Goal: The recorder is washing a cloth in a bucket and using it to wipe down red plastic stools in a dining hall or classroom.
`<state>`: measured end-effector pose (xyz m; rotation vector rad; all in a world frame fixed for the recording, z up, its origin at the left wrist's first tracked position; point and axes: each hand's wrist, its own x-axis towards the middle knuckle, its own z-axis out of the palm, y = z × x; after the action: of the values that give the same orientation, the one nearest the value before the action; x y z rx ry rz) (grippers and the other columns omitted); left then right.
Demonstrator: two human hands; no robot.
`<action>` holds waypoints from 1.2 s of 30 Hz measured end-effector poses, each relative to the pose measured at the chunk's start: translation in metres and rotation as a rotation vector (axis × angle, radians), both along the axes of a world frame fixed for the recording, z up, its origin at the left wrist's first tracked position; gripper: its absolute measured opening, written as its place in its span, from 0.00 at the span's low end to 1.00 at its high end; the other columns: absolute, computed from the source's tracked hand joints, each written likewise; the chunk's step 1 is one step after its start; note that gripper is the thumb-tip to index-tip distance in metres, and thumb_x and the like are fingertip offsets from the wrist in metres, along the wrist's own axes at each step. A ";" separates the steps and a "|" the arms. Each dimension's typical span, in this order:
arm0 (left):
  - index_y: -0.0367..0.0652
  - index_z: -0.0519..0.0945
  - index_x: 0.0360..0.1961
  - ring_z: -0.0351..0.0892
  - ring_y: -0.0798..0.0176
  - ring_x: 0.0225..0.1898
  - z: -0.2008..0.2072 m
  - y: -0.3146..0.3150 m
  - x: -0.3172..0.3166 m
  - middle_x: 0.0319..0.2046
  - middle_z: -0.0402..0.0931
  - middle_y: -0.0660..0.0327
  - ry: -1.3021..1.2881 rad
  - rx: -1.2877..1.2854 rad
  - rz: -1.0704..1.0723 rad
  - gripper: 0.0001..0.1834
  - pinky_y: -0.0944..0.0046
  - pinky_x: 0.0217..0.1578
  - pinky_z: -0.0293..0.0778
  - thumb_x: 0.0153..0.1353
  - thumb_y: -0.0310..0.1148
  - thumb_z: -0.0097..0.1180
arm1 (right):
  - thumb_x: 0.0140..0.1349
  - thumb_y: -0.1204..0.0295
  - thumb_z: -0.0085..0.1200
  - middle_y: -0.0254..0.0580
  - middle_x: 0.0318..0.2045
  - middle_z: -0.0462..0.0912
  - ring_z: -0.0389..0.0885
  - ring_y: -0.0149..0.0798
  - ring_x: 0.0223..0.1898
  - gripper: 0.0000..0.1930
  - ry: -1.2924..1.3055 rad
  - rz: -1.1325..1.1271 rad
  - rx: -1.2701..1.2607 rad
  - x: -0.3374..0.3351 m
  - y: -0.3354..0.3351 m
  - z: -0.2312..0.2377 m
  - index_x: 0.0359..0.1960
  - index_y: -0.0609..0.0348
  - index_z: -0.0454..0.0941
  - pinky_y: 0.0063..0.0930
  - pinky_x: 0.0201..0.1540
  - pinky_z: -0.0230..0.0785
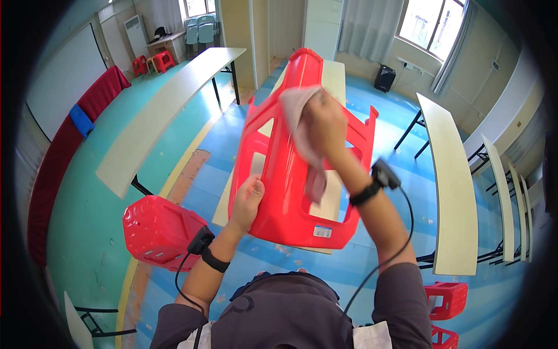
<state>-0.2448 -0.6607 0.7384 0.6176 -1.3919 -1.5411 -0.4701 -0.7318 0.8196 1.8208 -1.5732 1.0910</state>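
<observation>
A red plastic stool (276,200) is tipped on its side in front of me, its legs pointing away and a small white label near its lower right edge. My left hand (249,200) grips the stool's left side, fingers partly hidden behind the plastic. In my right hand (325,125) is a pale pinkish cloth (297,116), bunched in the fingers and lying against the stool's upper leg. The cloth's loose end hangs down by an opening in the stool. The right hand is slightly blurred.
Under the stool runs a pale table (332,78). Another red stool (157,230) stands at lower left, and more red stools (447,299) at lower right. Long tables (174,110) flank me on both sides. A black speaker (384,78) sits by the far wall.
</observation>
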 end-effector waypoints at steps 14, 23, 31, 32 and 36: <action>0.36 0.73 0.43 0.72 0.69 0.38 -0.114 0.026 0.001 0.35 0.75 0.61 -0.134 0.096 0.309 0.21 0.68 0.42 0.69 0.67 0.45 0.42 | 0.50 0.68 0.58 0.53 0.42 0.73 0.76 0.54 0.42 0.11 0.099 0.317 0.512 0.073 0.049 -0.079 0.36 0.54 0.79 0.41 0.39 0.75; 0.36 0.73 0.44 0.73 0.68 0.39 -0.121 0.023 -0.012 0.39 0.75 0.59 -0.025 0.149 0.227 0.26 0.68 0.43 0.69 0.67 0.51 0.40 | 0.54 0.74 0.50 0.53 0.37 0.75 0.75 0.53 0.40 0.07 0.108 0.029 0.315 0.048 -0.041 -0.065 0.33 0.62 0.78 0.40 0.38 0.74; 0.35 0.73 0.44 0.75 0.65 0.38 -0.125 0.020 -0.007 0.32 0.77 0.57 -0.143 0.000 0.352 0.21 0.67 0.42 0.69 0.67 0.45 0.43 | 0.53 0.66 0.57 0.51 0.37 0.75 0.78 0.51 0.37 0.11 0.138 0.334 0.607 0.055 0.110 -0.074 0.36 0.57 0.78 0.41 0.37 0.74; 0.35 0.73 0.44 0.75 0.65 0.38 -0.128 0.020 -0.009 0.32 0.77 0.57 -0.140 0.010 0.355 0.21 0.67 0.42 0.69 0.67 0.45 0.43 | 0.52 0.66 0.57 0.50 0.38 0.75 0.78 0.51 0.37 0.12 0.111 0.320 0.733 0.051 0.118 -0.060 0.37 0.56 0.78 0.41 0.38 0.74; 0.37 0.65 0.56 0.72 0.61 0.48 -0.138 0.010 -0.014 0.46 0.72 0.49 -0.109 0.138 0.324 0.26 0.64 0.47 0.69 0.63 0.42 0.51 | 0.53 0.69 0.56 0.47 0.40 0.76 0.78 0.52 0.40 0.15 -0.054 0.266 0.710 0.041 0.101 -0.006 0.44 0.52 0.78 0.40 0.43 0.73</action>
<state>-0.2584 -0.6504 0.6000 0.9744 -1.2007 -1.3648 -0.4292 -0.6312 0.8134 2.5319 -1.9534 0.7272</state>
